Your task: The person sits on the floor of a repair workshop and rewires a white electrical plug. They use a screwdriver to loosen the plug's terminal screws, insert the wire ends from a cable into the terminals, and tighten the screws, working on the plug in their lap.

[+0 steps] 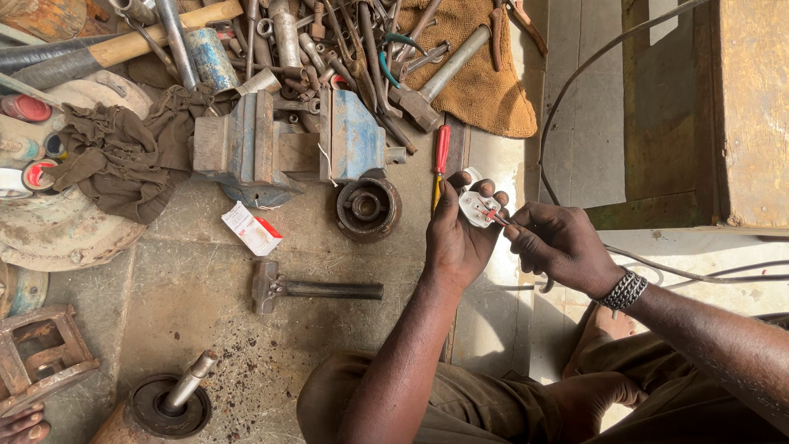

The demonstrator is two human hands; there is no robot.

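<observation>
My left hand (459, 234) cups a small white electrical plug (478, 205), open side up, with thin red and other wires at its inside. My right hand (559, 247) pinches those wires at the plug's right edge with thumb and forefinger; a metal chain bracelet (625, 289) sits on that wrist. A dark cable (575, 82) runs from my right hand up and off to the right. Both hands hover above the concrete floor, in front of my knees.
A blue bench vise (279, 148) lies on the floor, with a round metal part (367, 207), a red-handled screwdriver (441, 156), a hammer (312, 289), a small red-and-white box (253, 228), a brown rag (123, 156) and a pile of tools (345, 41) on burlap. A wooden box (723, 107) stands right.
</observation>
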